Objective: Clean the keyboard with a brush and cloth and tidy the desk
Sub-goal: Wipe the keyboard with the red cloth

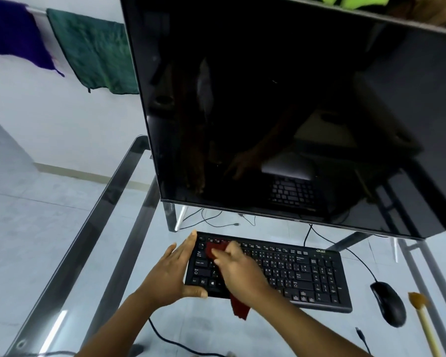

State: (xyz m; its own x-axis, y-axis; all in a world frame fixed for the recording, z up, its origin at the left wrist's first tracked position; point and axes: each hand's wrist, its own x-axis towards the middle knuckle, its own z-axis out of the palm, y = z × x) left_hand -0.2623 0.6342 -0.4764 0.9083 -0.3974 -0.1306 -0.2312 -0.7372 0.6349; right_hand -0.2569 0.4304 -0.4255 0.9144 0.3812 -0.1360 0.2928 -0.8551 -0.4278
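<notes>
A black keyboard (294,271) lies on the glass desk (129,228) in front of the monitor. My left hand (170,274) holds the keyboard's left end, fingers straight along its edge and thumb on the front edge. My right hand (240,271) presses a dark red cloth (215,247) onto the keys at the upper left; the cloth's tail (240,309) hangs out below the wrist over the keyboard's front edge. A brush (422,320) with a pale wooden handle and tan bristles lies at the right, beside the mouse.
A large dark monitor (281,112) stands close behind the keyboard. A black mouse (388,304) lies right of the keyboard, its cable running back. Cables (211,220) trail under the monitor and across the front of the desk. Purple and green cloths (95,52) hang on the wall at left.
</notes>
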